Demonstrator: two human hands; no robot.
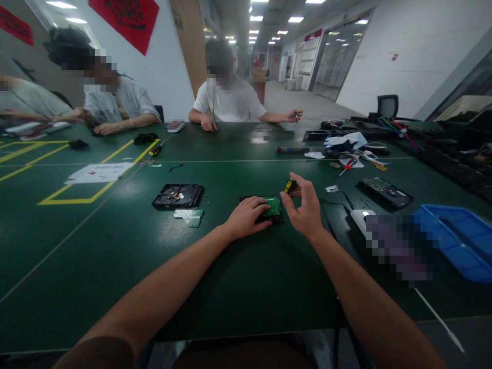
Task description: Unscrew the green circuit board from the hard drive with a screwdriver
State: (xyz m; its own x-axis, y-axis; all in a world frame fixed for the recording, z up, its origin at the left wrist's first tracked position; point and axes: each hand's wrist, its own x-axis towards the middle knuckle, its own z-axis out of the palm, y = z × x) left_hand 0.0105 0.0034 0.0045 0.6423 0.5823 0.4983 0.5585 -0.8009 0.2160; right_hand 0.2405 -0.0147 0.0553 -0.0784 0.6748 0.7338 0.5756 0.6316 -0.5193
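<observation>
A hard drive (273,206) with a green circuit board facing up lies on the green table in front of me. My left hand (249,216) grips it from the left, fingers across its top and thumb along the near edge, hiding much of it. Just right of the drive, my right hand (303,205) is raised, thumb and fingers closed around a yellow-and-black screwdriver (289,185). The screwdriver's tip cannot be made out. To the left sit another hard drive (179,196), a loose circuit board (188,217) and several tiny screws (208,195).
A third hard drive (385,192) and a blue tray (461,238) are at the right, near a white device (361,221) with a cable. Farther back lie a red screwdriver (349,165), gloves (346,141) and a dark tool (293,150). People (230,97) sit across the table.
</observation>
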